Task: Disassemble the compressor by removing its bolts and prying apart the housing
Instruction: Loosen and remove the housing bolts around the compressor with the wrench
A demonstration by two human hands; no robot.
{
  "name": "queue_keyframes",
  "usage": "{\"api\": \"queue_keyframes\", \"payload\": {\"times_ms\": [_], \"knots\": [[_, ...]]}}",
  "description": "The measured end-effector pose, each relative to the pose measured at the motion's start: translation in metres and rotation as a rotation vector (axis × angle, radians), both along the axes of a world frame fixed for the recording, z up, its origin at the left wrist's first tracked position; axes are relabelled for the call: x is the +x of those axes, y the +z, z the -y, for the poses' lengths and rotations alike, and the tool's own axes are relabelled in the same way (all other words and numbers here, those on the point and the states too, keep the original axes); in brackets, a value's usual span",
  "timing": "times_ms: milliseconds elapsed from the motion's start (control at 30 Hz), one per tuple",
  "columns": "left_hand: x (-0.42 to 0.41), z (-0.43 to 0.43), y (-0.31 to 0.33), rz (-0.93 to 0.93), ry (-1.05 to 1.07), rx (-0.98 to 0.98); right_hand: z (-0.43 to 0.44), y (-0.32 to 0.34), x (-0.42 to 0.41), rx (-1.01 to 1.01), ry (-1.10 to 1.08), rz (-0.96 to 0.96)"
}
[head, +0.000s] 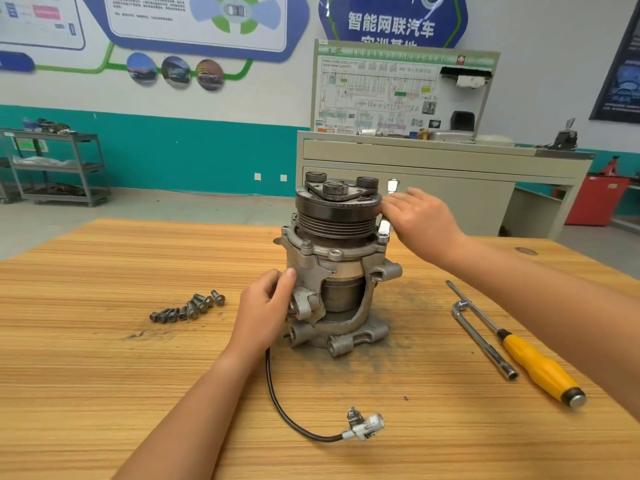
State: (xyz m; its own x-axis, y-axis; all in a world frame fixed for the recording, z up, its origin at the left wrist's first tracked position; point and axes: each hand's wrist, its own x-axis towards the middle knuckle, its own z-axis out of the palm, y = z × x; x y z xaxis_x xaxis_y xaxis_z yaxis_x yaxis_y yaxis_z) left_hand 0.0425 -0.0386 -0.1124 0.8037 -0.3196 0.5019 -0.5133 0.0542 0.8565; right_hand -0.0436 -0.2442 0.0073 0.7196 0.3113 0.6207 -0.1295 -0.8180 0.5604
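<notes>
The compressor [337, 265] stands upright on the wooden table [104, 358], its black pulley [337, 211] on top and grey cut-away housing below. My left hand [266, 306] grips the housing's left side, thumb on the flange. My right hand [420, 221] lies against the pulley's right edge with fingers extended; a bolt head [383, 227] sits just under the fingers. Several removed bolts [188, 308] lie in a row left of the compressor. The compressor's black cable with a white connector [365, 426] trails toward me.
An L-shaped socket wrench [483, 341] and a yellow-handled screwdriver [536, 363] lie on the table to the right. Beyond the table stand a beige training bench [433, 161], a grey shelf cart [59, 164] and a red cabinet [595, 199].
</notes>
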Motion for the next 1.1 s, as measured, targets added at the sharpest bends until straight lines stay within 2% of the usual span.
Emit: {"api": "queue_keyframes", "payload": {"times_ms": [67, 167, 300, 433, 567, 933, 1100], "knots": [[-0.001, -0.001, 0.000, -0.005, -0.015, 0.000, 0.001, -0.003, -0.003, 0.108, 0.022, 0.021], [-0.002, -0.001, 0.000, 0.004, -0.011, 0.005, 0.000, -0.005, -0.017, 0.420, -0.076, 0.080], [-0.002, -0.001, 0.000, 0.003, -0.003, 0.011, -0.006, -0.010, -0.048, 0.565, -0.218, 0.025], [-0.005, -0.001, 0.002, 0.000, 0.012, 0.011, -0.016, -0.006, -0.073, 0.494, -0.408, -0.176], [-0.006, -0.001, 0.003, 0.004, 0.009, 0.019, -0.031, 0.002, -0.076, 0.474, -0.480, -0.330], [-0.004, -0.001, 0.001, 0.013, 0.015, 0.040, -0.075, 0.024, -0.064, 0.078, -0.691, -0.501], [-0.003, -0.005, 0.007, 0.008, -0.026, 0.120, -0.070, 0.032, -0.063, -0.060, -0.682, -0.550]]}}
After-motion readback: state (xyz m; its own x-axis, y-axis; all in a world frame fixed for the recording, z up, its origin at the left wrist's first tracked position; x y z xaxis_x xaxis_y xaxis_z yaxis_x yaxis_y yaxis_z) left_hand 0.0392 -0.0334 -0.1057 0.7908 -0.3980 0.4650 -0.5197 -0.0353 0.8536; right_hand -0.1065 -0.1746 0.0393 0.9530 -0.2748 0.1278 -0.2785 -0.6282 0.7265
